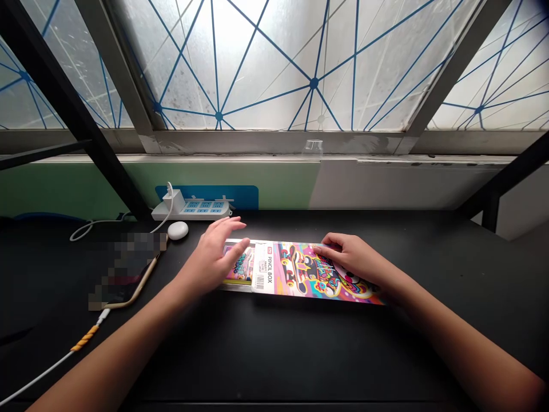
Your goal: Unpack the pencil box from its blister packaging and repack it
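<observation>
A colorful pencil box (pixel 317 272) lies flat on the black desk, its printed cover showing a skateboard design and a white "PENCIL BOX" label (pixel 265 268). Out of the cover's left end sticks an inner part (pixel 242 269) with a pale rim and a purple, patterned surface. My right hand (pixel 354 257) grips the cover's far edge toward the right, thumb on top and fingers curled behind. Over the left end is my left hand (pixel 217 252), fingers stretched out and thumb apart; whether it touches the inner part I cannot tell.
A white power strip (pixel 193 210) with a plugged-in charger stands against the wall. Before it sits a small white rounded case (pixel 178 230). A pixelated phone-like object (pixel 128 274) with a white cable (pixel 47 372) lies at left. Black frame bars (pixel 81 114) slant up beside the window.
</observation>
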Tool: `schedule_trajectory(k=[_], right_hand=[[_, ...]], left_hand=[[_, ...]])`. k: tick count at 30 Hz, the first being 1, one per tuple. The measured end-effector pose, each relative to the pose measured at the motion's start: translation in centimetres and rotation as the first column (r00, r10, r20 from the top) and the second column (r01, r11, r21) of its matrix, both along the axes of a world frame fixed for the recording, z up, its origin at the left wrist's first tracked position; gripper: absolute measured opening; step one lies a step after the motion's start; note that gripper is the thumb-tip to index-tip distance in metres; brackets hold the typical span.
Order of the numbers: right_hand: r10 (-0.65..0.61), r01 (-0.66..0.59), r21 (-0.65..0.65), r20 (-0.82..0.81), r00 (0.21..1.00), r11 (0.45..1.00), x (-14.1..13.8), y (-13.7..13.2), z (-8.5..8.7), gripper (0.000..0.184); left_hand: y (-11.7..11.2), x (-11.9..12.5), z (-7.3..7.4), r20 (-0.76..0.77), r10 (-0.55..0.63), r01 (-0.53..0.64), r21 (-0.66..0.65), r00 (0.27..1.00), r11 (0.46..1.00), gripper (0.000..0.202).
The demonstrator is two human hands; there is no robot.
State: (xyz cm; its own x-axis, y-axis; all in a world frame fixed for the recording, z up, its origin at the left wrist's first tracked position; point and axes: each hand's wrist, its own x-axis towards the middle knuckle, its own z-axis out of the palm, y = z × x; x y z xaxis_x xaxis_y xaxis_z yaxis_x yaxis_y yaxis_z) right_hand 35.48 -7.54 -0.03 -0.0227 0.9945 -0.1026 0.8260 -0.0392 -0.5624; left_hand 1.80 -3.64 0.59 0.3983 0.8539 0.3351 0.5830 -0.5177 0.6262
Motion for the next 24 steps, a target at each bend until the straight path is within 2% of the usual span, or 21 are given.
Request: schedule_trajectory(k=[3,5,7,11,14,17,19,21,23,24], right_hand=[[0.088,-0.091,0.084,0.037,0.995,0.992,0.5,0.1,0.0,0.05],[0.136,-0.141,0.091,0.053,0.989,0.986,0.5,0.3,0.0,0.058],[0.153,-0.16,0.062,0.1,0.983,0.985,-0.2,0.6,0.0,0.067],[0.195,-0.218,0.052,0.29,0.937,0.974,-3.9,1.9,0.7,0.082],[0.295,-0.328,0.022,0.381,0.876,0.945,-7.5,3.2,1.7,0.079],[0.351,-0.384,-0.004,0.412,0.841,0.923,-9.9,4.5,2.7,0.078],[0.38,-0.398,-0.047,0.42,0.824,0.916,-10.5,5.2,3.2,0.078],[0.417,-0.407,-0.116,0.405,0.814,0.906,-10.4,5.9,3.4,0.078],[0.445,-0.411,-0.17,0.373,0.814,0.895,-10.0,6.6,3.4,0.081],[0.45,-0.411,-0.183,0.355,0.819,0.893,-9.7,7.1,3.3,0.082]], left_hand=[[1.8,-0.5,-1.3,0.203,0.06,-0.024,-0.175,0.977,0.984,0.045],[2.3,-0.3,-2.1,0.409,0.104,0.017,-0.28,0.906,0.96,0.044],[2.3,0.1,-2.6,0.585,0.138,0.073,-0.323,0.799,0.944,0.043],[1.9,0.8,-2.5,0.768,0.192,0.163,-0.359,0.611,0.919,0.047],[2.1,0.6,-2.2,0.797,0.223,0.175,-0.378,0.562,0.909,0.054],[3.0,-0.1,-2.4,0.791,0.238,0.168,-0.392,0.563,0.904,0.061],[3.7,-0.6,-2.7,0.766,0.248,0.157,-0.413,0.593,0.897,0.063],[4.1,-0.9,-3.0,0.646,0.205,0.087,-0.39,0.736,0.916,0.064],[4.1,-1.0,-3.1,0.435,0.132,0.011,-0.312,0.891,0.95,0.06],[4.0,-1.0,-3.0,0.326,0.098,-0.008,-0.265,0.94,0.964,0.055]])
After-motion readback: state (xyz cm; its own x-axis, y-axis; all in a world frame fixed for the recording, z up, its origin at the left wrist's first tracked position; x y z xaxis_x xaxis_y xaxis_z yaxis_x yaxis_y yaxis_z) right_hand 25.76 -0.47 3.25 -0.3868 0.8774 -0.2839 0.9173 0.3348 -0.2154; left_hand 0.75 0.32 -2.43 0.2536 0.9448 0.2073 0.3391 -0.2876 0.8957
